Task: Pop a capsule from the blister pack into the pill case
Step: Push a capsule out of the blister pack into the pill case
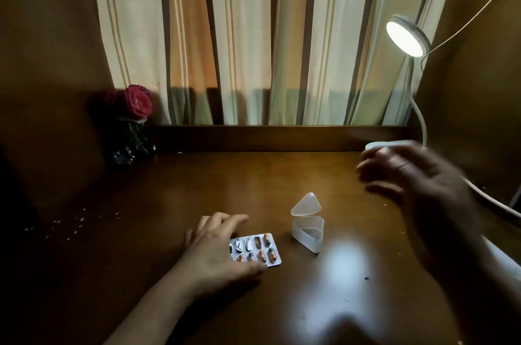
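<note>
A silver blister pack (258, 247) lies flat on the brown wooden desk (239, 189), with several orange-and-dark capsules in it and two crushed empty pockets at its left. My left hand (217, 248) rests on the pack's left side, thumb along its near edge and fingers spread over its far edge. Just right of the pack stands a small translucent triangular pill case (308, 234), its hinged lid (306, 204) tipped up behind it. My right hand (417, 181) hovers blurred above the desk to the right of the case, fingers apart, holding nothing.
A lit white gooseneck lamp (407, 35) stands at the back right, its base (392, 145) behind my right hand and its cord (490, 199) running along the right edge. A dark vase with a red flower (132, 130) sits at the back left. Striped curtains hang behind.
</note>
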